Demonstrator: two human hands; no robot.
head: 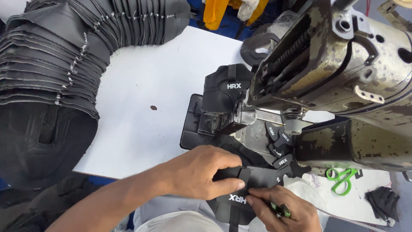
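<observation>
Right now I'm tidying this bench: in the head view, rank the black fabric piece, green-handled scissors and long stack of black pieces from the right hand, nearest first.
From the right hand:
1. Black fabric piece, touching its fingers, just above.
2. Green-handled scissors, on the table to its right.
3. Long stack of black pieces, far upper left.

Under your hands, the black shoe panel [234, 202] carries a white printed label; a matching one sits on the panel [227, 86] behind the needle, and small black tabs [281, 150] show white marks
</observation>
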